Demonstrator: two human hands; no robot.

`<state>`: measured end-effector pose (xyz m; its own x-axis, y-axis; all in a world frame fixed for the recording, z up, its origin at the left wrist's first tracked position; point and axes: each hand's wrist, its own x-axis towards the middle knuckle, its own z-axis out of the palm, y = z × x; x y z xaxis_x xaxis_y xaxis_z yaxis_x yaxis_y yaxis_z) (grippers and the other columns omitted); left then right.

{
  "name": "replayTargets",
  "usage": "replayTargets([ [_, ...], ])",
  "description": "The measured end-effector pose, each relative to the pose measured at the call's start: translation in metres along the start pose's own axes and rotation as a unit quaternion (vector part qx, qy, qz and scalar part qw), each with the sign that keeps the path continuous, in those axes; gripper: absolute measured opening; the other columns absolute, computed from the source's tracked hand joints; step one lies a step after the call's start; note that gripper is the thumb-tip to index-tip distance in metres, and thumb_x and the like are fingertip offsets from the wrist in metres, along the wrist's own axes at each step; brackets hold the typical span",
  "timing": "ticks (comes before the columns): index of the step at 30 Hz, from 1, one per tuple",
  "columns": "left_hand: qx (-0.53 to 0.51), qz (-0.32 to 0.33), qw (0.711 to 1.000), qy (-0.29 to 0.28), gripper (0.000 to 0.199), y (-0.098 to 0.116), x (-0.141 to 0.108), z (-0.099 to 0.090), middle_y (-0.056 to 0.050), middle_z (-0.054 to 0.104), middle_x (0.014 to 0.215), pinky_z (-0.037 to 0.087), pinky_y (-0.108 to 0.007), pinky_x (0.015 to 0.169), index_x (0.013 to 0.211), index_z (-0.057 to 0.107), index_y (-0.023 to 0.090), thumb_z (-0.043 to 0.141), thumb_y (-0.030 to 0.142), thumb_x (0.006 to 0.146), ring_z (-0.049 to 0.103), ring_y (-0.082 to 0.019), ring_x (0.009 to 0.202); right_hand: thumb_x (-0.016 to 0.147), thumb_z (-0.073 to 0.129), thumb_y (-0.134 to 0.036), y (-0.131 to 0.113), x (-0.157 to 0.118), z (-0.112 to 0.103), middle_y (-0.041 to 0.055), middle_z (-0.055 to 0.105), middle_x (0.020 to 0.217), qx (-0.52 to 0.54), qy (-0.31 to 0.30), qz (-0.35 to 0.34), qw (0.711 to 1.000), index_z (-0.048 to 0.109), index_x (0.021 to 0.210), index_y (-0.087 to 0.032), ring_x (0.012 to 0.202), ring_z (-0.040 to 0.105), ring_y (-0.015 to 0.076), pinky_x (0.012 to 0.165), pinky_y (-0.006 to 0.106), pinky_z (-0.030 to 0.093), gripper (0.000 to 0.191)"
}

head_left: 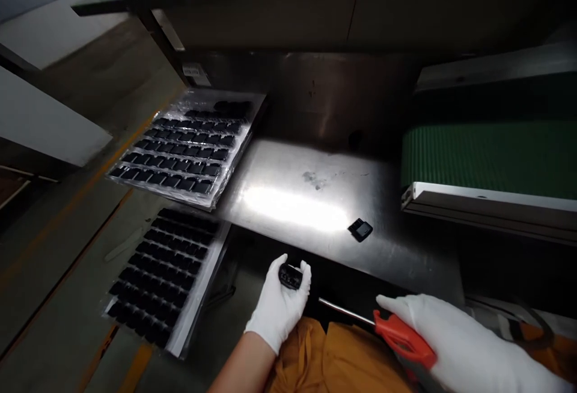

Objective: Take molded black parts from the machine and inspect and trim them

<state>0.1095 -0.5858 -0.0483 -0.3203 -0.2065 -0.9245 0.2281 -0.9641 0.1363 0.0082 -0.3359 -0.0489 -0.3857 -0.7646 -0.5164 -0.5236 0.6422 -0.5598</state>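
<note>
While the left hand (279,303), in a white glove, curls around a small black part (290,276) and holds it just off the near edge of a stainless steel counter (293,207), the right hand (455,333), gloved the same way, closes on a red-handled screwdriver (401,336). Its steel shaft (346,311) points left toward the small black part, and the tip stops short of touching it. A second black part (360,230) lies alone on the steel, toward the counter's near right side. At the counter's left edge sits a plastic-wrapped tray (180,146) holding rows of similar black parts. Another wrapped tray (162,279) lies just past the near left corner, though what carries it is hard to tell. A green conveyor belt (491,158) with a white metal frame (487,204) runs beyond the right edge. Orange clothing (333,363) fills the bottom of the view below the hands, and a concrete floor (76,110) with yellow lines spreads out to the left.
</note>
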Motion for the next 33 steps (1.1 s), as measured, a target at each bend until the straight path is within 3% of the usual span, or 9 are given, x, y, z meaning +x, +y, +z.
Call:
replayTargets([
  [3,-0.057,-0.082,0.995,-0.009,0.006,0.003,0.003,-0.002,-0.003,0.055,0.077,0.064,-0.028,0.072,0.086,0.057,0.014,0.054,0.014,0.091,0.065,-0.016,0.080,0.079,0.054,-0.018,0.009,-0.003,0.004,0.0075,0.070,0.115,0.003,-0.002,-0.030,1.000,0.053,0.138,-0.026,0.105,0.066,0.0244,0.097,0.039,0.053,0.060],
  [6,-0.071,-0.118,0.990,-0.005,0.005,0.002,-0.002,-0.001,-0.002,0.054,0.075,0.064,-0.028,0.073,0.085,0.057,0.014,0.058,0.016,0.090,0.064,-0.015,0.078,0.082,0.055,-0.019,0.019,-0.007,0.007,0.0048,0.066,0.123,-0.005,0.009,-0.057,0.998,0.041,0.146,-0.031,0.111,0.064,0.0221,0.100,0.037,0.052,0.067],
  [14,-0.031,-0.063,0.997,-0.021,0.022,0.003,-0.027,0.005,-0.005,0.059,0.087,0.063,-0.029,0.077,0.107,0.062,0.018,0.049,0.009,0.092,0.067,-0.016,0.086,0.075,0.055,-0.015,0.036,-0.004,0.013,0.0025,0.069,0.117,-0.012,0.023,-0.085,0.996,0.038,0.147,-0.036,0.103,0.067,0.0252,0.097,0.039,0.054,0.077],
  [16,-0.057,-0.112,0.992,0.003,0.007,0.007,-0.032,0.011,-0.003,0.057,0.080,0.064,-0.028,0.073,0.093,0.061,0.016,0.054,0.016,0.092,0.066,-0.016,0.080,0.075,0.055,-0.016,0.035,-0.004,0.015,0.0019,0.070,0.114,-0.011,0.036,-0.087,0.995,0.039,0.147,-0.036,0.101,0.067,0.0249,0.095,0.038,0.054,0.076],
  [20,-0.110,-0.216,0.970,0.026,0.020,0.012,-0.042,0.023,0.001,0.053,0.069,0.064,-0.026,0.067,0.076,0.052,0.016,0.064,0.026,0.089,0.063,-0.011,0.066,0.080,0.056,-0.018,0.024,-0.009,0.017,0.0015,0.067,0.120,-0.006,0.044,-0.084,0.995,0.035,0.148,-0.039,0.106,0.065,0.0238,0.097,0.036,0.052,0.074],
  [26,-0.045,-0.150,0.986,0.052,0.011,0.010,-0.048,0.024,-0.001,0.055,0.071,0.063,-0.027,0.062,0.082,0.057,0.017,0.059,0.023,0.091,0.065,-0.013,0.070,0.081,0.057,-0.019,0.022,-0.013,0.022,0.0032,0.066,0.121,0.015,0.018,-0.042,0.999,0.035,0.148,-0.039,0.106,0.065,0.0261,0.100,0.041,0.050,0.074],
  [30,-0.046,-0.158,0.985,0.054,0.010,0.007,-0.045,0.016,-0.001,0.054,0.071,0.063,-0.025,0.065,0.084,0.058,0.016,0.061,0.024,0.090,0.065,-0.014,0.072,0.083,0.056,-0.019,0.018,-0.013,0.015,0.0019,0.066,0.123,0.022,-0.009,-0.049,0.999,0.030,0.150,-0.041,0.109,0.064,0.0245,0.102,0.039,0.050,0.076],
  [32,-0.042,-0.130,0.990,0.043,0.007,0.006,-0.042,0.009,-0.002,0.055,0.075,0.063,-0.025,0.068,0.095,0.061,0.017,0.056,0.018,0.091,0.066,-0.014,0.075,0.084,0.054,-0.017,0.011,-0.014,0.008,-0.0001,0.065,0.124,0.019,-0.009,-0.044,0.999,0.026,0.151,-0.043,0.110,0.063,0.0224,0.103,0.038,0.049,0.077],
  [33,-0.036,-0.107,0.993,0.032,0.017,0.005,-0.041,0.006,-0.002,0.057,0.078,0.063,-0.026,0.069,0.104,0.063,0.019,0.052,0.013,0.092,0.066,-0.014,0.077,0.084,0.054,-0.017,0.008,-0.015,0.006,-0.0007,0.065,0.123,0.020,-0.008,-0.042,0.999,0.026,0.151,-0.044,0.110,0.063,0.0219,0.103,0.037,0.049,0.077],
])
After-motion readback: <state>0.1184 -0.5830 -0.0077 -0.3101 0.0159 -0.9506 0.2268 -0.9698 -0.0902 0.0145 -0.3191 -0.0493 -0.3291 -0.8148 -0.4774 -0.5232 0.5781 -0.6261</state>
